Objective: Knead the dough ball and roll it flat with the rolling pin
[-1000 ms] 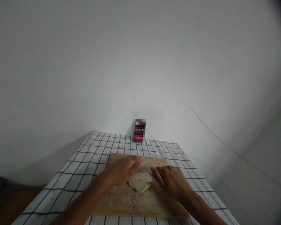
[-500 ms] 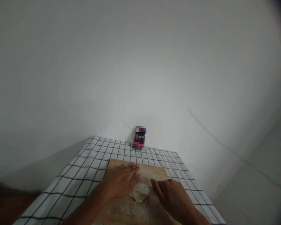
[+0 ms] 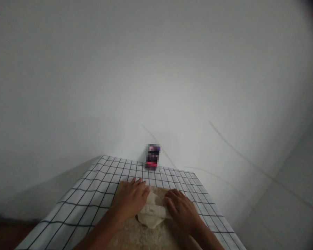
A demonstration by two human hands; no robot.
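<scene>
A pale, flour-dusted rolling pin [image 3: 155, 210] lies crosswise over a sheet of dough [image 3: 150, 221], which shows in front of and behind it. Both rest on a floury wooden board [image 3: 143, 239]. My left hand [image 3: 131, 198] lies over the pin's left end, palm down, fingers stretched forward and apart. Over the right end, the fingers of my right hand [image 3: 181, 210] bend around the pin, thumb toward the middle. Both ends of the pin are hidden beneath my hands.
A white cloth with a dark grid pattern [image 3: 80, 194] covers the table under the board. At its far edge a small pixelated dark and red object [image 3: 152, 158] stands against the pale wall [image 3: 156, 86].
The dough now shows more broadly around the pin. My right hand has moved forward and turned more palm-down; my left has shifted slightly left, its fingers more spread. The view has tilted a little.
</scene>
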